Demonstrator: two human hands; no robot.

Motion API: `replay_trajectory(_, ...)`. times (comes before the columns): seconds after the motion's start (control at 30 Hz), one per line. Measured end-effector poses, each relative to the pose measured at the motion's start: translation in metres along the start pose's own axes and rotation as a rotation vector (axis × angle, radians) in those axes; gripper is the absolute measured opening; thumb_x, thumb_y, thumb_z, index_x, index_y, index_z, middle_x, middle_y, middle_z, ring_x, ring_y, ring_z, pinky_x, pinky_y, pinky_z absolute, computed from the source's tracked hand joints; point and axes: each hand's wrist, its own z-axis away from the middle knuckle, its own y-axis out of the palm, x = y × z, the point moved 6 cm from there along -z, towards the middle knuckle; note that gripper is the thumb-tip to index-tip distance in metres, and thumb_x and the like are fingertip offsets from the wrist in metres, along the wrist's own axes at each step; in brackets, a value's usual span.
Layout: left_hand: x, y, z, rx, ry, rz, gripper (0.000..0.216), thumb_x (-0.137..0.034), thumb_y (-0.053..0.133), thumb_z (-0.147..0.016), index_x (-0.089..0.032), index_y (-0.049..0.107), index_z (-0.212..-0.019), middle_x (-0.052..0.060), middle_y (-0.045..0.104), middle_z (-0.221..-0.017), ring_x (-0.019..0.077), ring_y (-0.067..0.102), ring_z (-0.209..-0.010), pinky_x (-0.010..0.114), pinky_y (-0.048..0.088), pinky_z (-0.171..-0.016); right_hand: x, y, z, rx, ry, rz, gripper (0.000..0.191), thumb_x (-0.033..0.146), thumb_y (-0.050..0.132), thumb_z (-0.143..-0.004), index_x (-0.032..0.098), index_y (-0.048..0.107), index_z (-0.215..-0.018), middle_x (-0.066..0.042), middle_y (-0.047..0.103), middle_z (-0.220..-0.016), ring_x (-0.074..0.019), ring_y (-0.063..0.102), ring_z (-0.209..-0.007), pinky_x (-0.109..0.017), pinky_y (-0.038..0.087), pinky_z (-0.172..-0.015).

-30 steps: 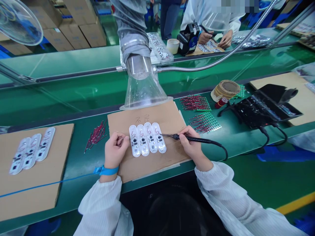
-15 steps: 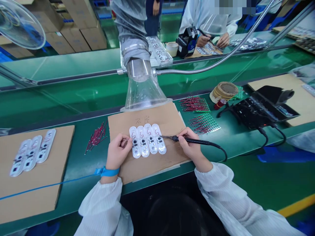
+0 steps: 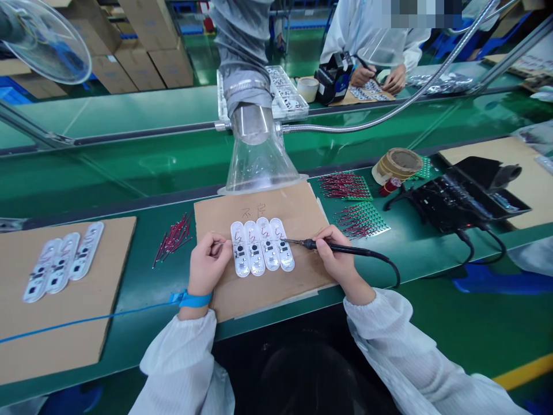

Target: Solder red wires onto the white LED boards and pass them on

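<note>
Several white oval-ended casings (image 3: 256,248) with small circuit boards and red wires lie side by side on a brown cardboard sheet (image 3: 311,225). My right hand (image 3: 334,253) is closed around a soldering iron (image 3: 341,247), whose tip is at the rightmost casing. Whether the tip touches the board is too small to tell. My left hand (image 3: 210,260), wearing a blue wrist strap (image 3: 195,300), pinches a thin solder wire (image 3: 219,242) just left of the row. Where the wire's far end lies is hard to make out.
A clear fume hood (image 3: 263,167) hangs beyond the casings. Red wires (image 3: 173,237) lie left; green circuit boards (image 3: 371,219) with red wires lie right, near a tape roll (image 3: 397,166) and black holder (image 3: 458,196). Three casings (image 3: 58,268) rest far left. A co-worker's hands (image 3: 395,79) work opposite.
The camera view has shifted slightly, moving the scene a little to the right. Both hands keep nearly the same pose, with the iron's tip still at the rightmost casing.
</note>
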Motion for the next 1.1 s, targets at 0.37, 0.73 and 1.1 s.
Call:
replay_trajectory(0.37,-0.004,0.005,-0.001,0.077,0.017,-0.034,0.021,-0.035,0.068,-0.095,-0.022,0.064,-0.08,-0.008,0.038,-0.064,0.0127,0.042,-0.059,0.027,0.036,-0.062,0.003,0.004,-0.003,0.054,-0.038,0.063,0.042,0.063,0.067,-0.108,0.026,0.069,-0.089,-0.001,0.072,-0.076,-0.0189,0.065,-0.061,-0.031,0.049,-0.057)
replay_trajectory(0.73,0.005,-0.007,0.0,-0.136,0.008,0.049,0.017,-0.031,0.07,-0.094,-0.023,0.061,-0.082,-0.007,0.041,-0.068,0.0135,0.042,-0.063,0.027,0.037,-0.063,0.013,0.015,-0.001,-0.097,-0.048,-0.011,0.039,0.062,0.062,-0.111,0.028,0.064,-0.091,-0.001,0.069,-0.077,-0.0203,0.064,-0.064,-0.033,0.054,-0.062)
replay_trajectory(1.1,0.001,-0.001,-0.001,-0.067,0.047,0.0,0.019,-0.03,0.069,-0.096,-0.023,0.06,-0.08,-0.007,0.038,-0.068,0.0133,0.041,-0.062,0.029,0.034,-0.063,0.013,0.029,-0.003,-0.002,-0.049,0.078,0.025,0.044,0.065,-0.108,0.027,0.067,-0.089,-0.001,0.072,-0.079,-0.0204,0.067,-0.068,-0.032,0.053,-0.062)
